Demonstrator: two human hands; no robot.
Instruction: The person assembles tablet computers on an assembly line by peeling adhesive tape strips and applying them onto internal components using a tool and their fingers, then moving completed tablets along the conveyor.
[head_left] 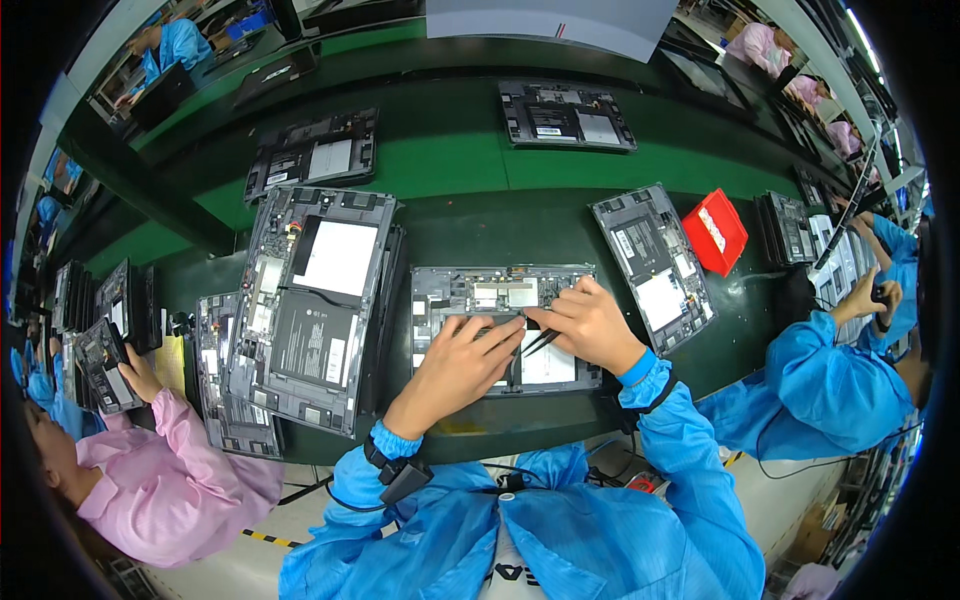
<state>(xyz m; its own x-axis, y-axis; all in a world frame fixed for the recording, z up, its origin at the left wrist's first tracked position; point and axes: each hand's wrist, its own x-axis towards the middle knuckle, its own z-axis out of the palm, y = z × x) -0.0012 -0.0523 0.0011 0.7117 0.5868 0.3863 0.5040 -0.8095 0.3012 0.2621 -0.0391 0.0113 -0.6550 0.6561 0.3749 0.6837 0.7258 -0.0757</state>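
An opened laptop base (pixel 440 290) lies in front of me, its circuit board, battery and a white panel exposed. Over its middle rests my left hand (pixel 460 365), fingers stretched out and tips on the parts near the board; its thumb is mostly hidden. My right hand (pixel 592 325) is closed around black tweezers (pixel 543 341), which slant down and left over the laptop base. The fingertips of both hands nearly meet at the inner edge of the board. Whatever small part lies under them is too small to make out.
A stack of laptop bases (pixel 310 310) stands close on my left. To the right lie another laptop base (pixel 655 268) and a red bin (pixel 716 232). More bases sit on the green bench (pixel 450 170) beyond. Co-workers in pink (pixel 170 480) and blue (pixel 810 400) sit at either side.
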